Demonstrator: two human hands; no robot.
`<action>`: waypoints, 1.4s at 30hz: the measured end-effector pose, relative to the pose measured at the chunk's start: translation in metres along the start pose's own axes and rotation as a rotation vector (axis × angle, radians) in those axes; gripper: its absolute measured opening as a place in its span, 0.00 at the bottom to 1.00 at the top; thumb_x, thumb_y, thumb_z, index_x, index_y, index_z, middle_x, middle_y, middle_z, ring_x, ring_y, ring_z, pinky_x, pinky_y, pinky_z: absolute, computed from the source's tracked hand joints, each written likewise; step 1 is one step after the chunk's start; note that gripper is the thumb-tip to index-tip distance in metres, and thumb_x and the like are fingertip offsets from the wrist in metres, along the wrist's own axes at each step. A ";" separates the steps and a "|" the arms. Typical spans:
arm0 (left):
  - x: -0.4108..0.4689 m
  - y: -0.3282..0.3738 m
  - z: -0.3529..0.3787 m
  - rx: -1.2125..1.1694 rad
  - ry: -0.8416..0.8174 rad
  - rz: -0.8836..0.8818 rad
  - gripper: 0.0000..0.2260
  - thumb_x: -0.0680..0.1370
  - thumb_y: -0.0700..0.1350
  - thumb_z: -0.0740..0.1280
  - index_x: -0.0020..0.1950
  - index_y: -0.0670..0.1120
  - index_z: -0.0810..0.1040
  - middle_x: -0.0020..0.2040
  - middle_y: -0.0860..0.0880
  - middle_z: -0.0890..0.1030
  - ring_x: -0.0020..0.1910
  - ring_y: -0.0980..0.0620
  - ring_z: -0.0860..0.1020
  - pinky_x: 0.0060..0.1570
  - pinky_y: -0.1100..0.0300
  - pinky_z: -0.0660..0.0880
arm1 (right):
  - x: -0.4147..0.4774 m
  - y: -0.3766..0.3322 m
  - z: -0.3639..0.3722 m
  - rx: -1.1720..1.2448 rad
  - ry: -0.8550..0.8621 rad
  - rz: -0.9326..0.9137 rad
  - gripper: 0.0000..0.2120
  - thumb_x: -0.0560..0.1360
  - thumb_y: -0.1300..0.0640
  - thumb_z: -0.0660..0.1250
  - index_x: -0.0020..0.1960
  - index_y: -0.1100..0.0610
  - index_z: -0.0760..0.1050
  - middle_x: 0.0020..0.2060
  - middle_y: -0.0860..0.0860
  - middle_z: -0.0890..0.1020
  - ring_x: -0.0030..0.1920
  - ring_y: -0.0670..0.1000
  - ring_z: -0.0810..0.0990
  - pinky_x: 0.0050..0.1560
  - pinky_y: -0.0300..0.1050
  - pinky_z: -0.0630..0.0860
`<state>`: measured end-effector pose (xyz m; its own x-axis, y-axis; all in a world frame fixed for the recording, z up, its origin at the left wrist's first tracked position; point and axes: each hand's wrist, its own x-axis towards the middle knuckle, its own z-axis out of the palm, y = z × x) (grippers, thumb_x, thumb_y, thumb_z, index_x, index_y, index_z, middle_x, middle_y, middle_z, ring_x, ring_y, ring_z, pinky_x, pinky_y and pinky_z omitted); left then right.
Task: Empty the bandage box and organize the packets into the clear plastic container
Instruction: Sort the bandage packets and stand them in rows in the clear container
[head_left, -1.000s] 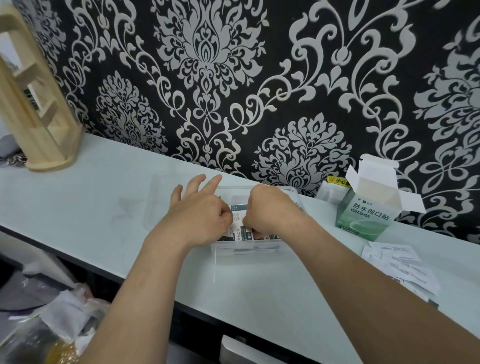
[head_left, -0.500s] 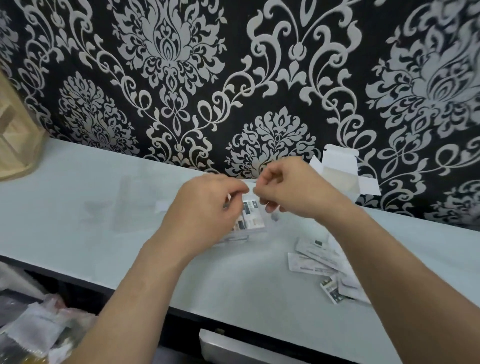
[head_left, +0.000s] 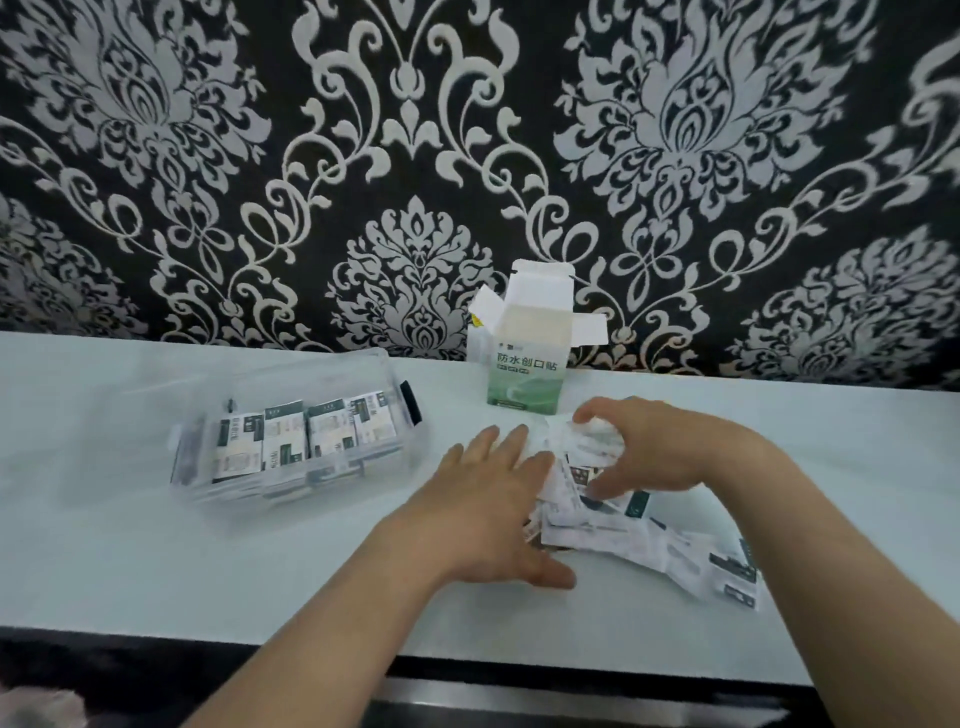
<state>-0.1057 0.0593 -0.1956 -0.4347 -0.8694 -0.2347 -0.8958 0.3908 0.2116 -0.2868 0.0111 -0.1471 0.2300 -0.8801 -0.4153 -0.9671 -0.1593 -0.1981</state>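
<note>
Two bare hands + forearms in view. L hand (head_left: 493, 514): uncovered fingers, knuckles, wrist; forearm bare down to bottom edge of pic. R hand (head_left: 654, 452): same, bare thru wrist & forearm to lower-right corner. Smooth forearms, slim wrists, R forearm looming larger near lens. Fingertips blurred, esp. on R; nail detail n/a.

ahead of fingertips (head_left: 517, 436): open box (head_left: 527, 364) upright and near, wall (head_left: 467, 156) right behind it | under fingers and out to their right: loose packets (head_left: 654, 540) heaped on table (head_left: 156, 561) | left of left hand (head_left: 493, 514) fingers: bare strip, then container (head_left: 311, 371), top open | nearer than fingers: bare table to its edge
</note>
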 end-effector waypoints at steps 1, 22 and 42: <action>0.003 -0.002 0.002 0.013 -0.009 -0.012 0.48 0.68 0.70 0.67 0.78 0.55 0.45 0.79 0.51 0.39 0.77 0.48 0.38 0.76 0.46 0.42 | 0.002 0.005 0.006 -0.021 -0.010 -0.002 0.42 0.68 0.42 0.75 0.75 0.43 0.56 0.72 0.49 0.65 0.70 0.54 0.65 0.67 0.52 0.67; 0.018 -0.015 -0.010 -0.145 0.174 -0.127 0.23 0.72 0.49 0.72 0.65 0.60 0.71 0.51 0.54 0.71 0.52 0.53 0.73 0.50 0.60 0.69 | -0.002 0.013 0.039 0.161 0.095 -0.251 0.17 0.71 0.60 0.70 0.56 0.48 0.70 0.40 0.42 0.75 0.39 0.42 0.73 0.40 0.40 0.73; 0.028 -0.004 -0.014 -0.025 0.141 -0.030 0.16 0.72 0.47 0.73 0.58 0.59 0.78 0.48 0.58 0.78 0.53 0.54 0.75 0.47 0.60 0.70 | -0.010 0.019 0.033 0.093 0.011 -0.215 0.11 0.71 0.52 0.74 0.44 0.58 0.77 0.40 0.51 0.80 0.38 0.49 0.75 0.39 0.45 0.72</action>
<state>-0.1129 0.0292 -0.1899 -0.3886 -0.9153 -0.1056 -0.9051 0.3577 0.2300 -0.3044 0.0318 -0.1755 0.4277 -0.8355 -0.3451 -0.8818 -0.3017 -0.3624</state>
